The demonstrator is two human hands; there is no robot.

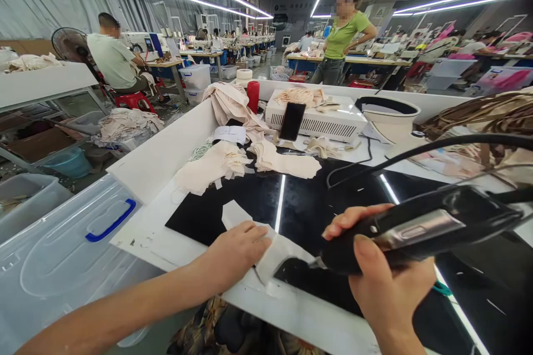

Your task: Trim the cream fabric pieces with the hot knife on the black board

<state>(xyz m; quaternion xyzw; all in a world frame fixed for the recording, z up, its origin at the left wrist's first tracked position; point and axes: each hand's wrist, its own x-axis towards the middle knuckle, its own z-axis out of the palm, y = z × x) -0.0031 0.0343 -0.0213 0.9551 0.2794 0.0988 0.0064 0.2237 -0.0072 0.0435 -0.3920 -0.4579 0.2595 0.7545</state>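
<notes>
A pale cut fabric piece [287, 252] lies on the glossy black sheet [308, 194] near the table's front edge. My left hand [239, 252] rests on this piece with its fingers together, pressing it down. In my right hand [381, 266] is a black handheld tool [420, 230] with a silver plate and a cable, fingers and thumb wrapped round its body. The metal tip of the tool points left and sits at the right end of the fabric piece. Whether tip and fabric touch cannot be told.
Fabric stacks [287, 162] lie behind the black sheet, near an upright phone [292, 121], a white vented box [316, 116] and a red cylinder [252, 96]. A lidded clear bin [62, 244] stands left. A seated person [110, 61] and a standing person [343, 36] are farther off.
</notes>
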